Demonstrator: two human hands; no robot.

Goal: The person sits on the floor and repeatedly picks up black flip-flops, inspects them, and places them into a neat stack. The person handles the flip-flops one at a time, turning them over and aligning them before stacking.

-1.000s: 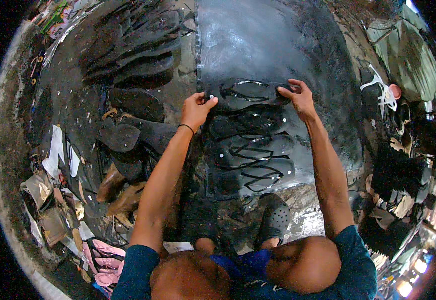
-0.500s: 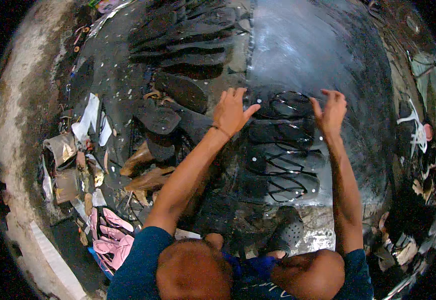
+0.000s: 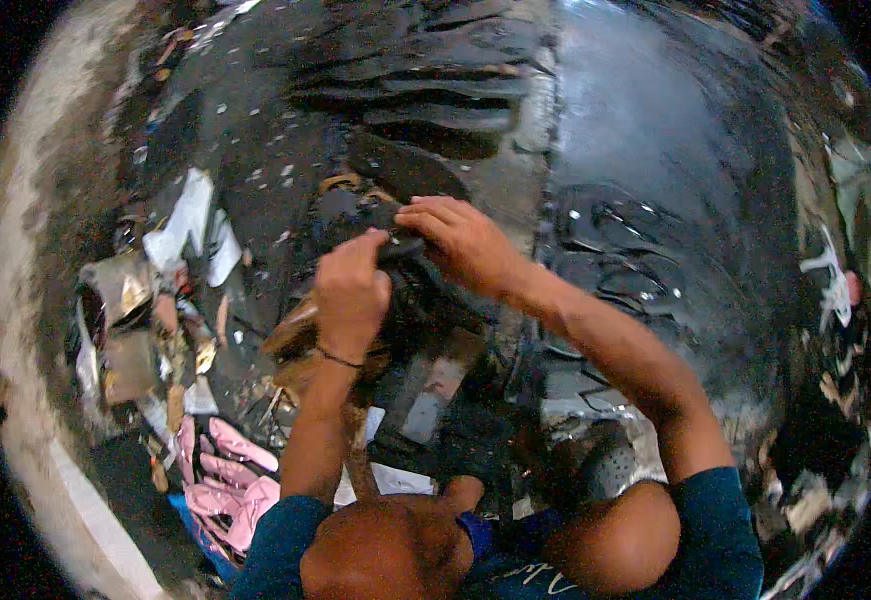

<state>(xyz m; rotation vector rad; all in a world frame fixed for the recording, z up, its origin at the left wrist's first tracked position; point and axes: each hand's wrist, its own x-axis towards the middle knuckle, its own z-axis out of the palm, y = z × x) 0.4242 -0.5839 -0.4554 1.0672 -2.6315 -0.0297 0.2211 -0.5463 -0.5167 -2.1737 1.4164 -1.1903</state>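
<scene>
- Centre of the frame: a dark piece [image 3: 403, 246], blurred, lies between the two hands.
- Left hand [image 3: 349, 290]: fingers bent at its near left edge; I cannot tell whether they pinch it.
- Right hand [image 3: 461, 240]: fingers bent over its right side, their grip equally unclear.
- Upper right: a smooth, dark grey sheet [image 3: 646, 120] with a sheen; black strapped sandals [image 3: 611, 240] lie at its left.
- Upper centre: dark flat soles [image 3: 441, 137] on the dirty, speckled ground [image 3: 246, 130].
- Left: white scraps [image 3: 181, 225]; pink strapped pieces [image 3: 226, 490] lower down.
- Far left: pale, stained concrete [image 3: 36, 200].
</scene>
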